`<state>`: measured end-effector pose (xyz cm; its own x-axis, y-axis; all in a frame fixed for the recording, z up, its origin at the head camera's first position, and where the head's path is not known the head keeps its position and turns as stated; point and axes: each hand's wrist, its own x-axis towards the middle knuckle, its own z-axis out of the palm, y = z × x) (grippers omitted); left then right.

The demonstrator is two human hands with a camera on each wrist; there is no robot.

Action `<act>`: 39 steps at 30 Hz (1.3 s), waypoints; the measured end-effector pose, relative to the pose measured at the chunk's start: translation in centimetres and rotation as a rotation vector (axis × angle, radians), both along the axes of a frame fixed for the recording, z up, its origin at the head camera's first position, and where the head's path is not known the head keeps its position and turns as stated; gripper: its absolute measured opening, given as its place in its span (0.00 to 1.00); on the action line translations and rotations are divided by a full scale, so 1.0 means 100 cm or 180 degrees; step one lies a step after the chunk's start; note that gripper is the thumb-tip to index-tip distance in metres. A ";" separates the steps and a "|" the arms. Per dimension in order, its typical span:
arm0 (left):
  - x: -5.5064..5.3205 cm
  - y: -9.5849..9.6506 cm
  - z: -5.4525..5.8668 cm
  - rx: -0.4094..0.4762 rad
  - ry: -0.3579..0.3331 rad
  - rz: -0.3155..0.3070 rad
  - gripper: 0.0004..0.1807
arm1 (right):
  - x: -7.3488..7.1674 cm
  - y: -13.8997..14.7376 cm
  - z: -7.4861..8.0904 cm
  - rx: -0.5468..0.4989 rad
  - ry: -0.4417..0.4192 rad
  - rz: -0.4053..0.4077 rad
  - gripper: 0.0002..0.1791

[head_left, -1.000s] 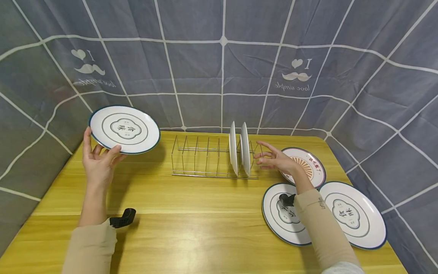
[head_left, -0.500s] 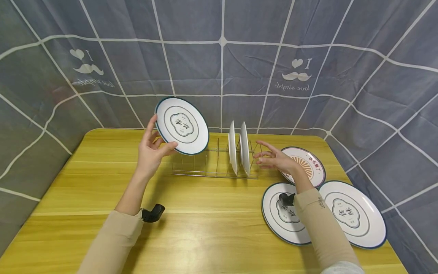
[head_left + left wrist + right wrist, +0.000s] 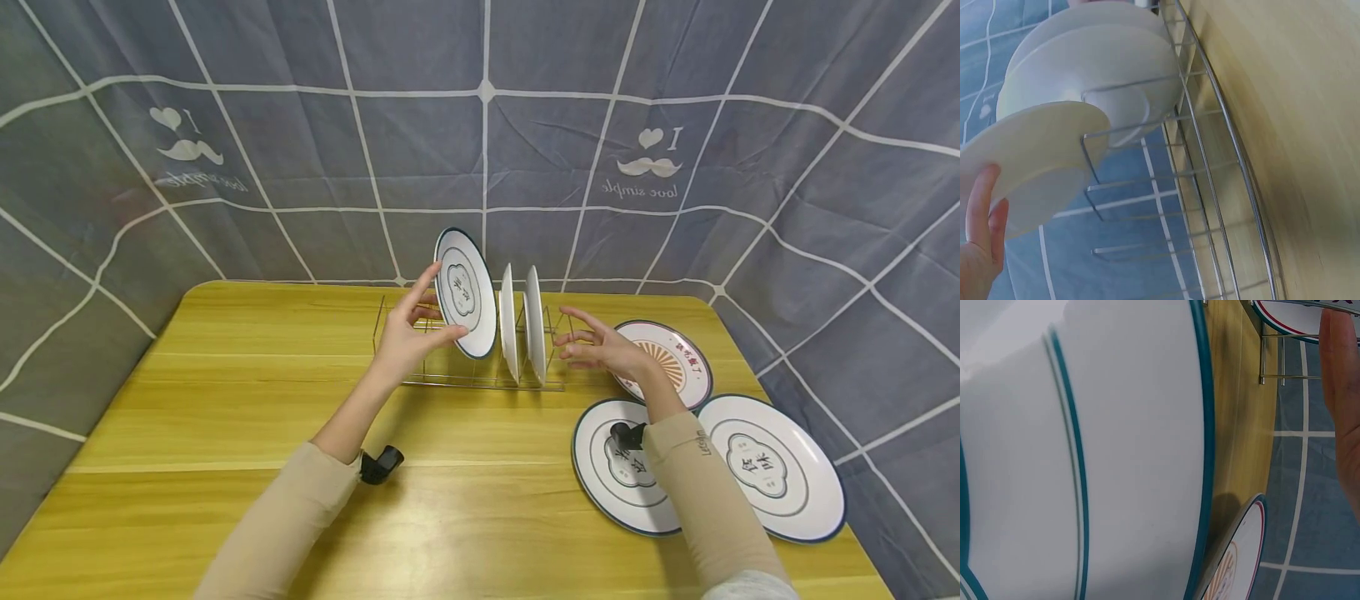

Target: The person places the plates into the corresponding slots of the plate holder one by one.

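My left hand (image 3: 408, 337) grips a white plate (image 3: 465, 287) with a dark blue rim, thumb and fingers at its edge. That plate is tilted steeply over the wire dish rack (image 3: 450, 382), just left of two plates standing in the slots, the left one (image 3: 508, 321) and the right one (image 3: 536, 329). In the left wrist view, the held plate's pale underside (image 3: 1035, 150) overlaps the rack's prongs. Beside the rack's right end is my right hand (image 3: 603, 348), fingers loosely bent and holding nothing; whether they touch the wire, I cannot tell.
On the wooden table (image 3: 480, 517), at right, lie a red-patterned plate (image 3: 686, 362), a blue-rimmed plate (image 3: 600, 458) partly beneath my right forearm, and a larger blue-rimmed plate (image 3: 810, 492). A grey-blue curtain (image 3: 420, 150) hangs behind the table.
My left hand has carried the plate rightward from the table's left side to the rack, turning it from nearly flat to steeply tilted. My right hand has stayed in place.
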<state>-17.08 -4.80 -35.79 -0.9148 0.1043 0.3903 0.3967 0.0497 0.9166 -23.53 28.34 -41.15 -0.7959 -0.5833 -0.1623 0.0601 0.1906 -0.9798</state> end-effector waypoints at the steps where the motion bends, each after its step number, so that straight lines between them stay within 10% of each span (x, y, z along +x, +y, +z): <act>1: 0.000 0.003 -0.001 -0.0113 0.0068 0.0046 0.47 | 0.000 0.000 0.000 -0.0004 -0.0006 -0.0004 0.40; 10: 0.003 0.024 -0.004 -0.0617 0.0121 0.0156 0.47 | -0.001 0.000 -0.002 -0.0021 0.0000 0.0000 0.40; 39: 0.003 0.043 -0.041 -0.0804 0.0115 0.0125 0.44 | 0.004 -0.003 0.001 -0.0031 -0.0027 -0.0044 0.41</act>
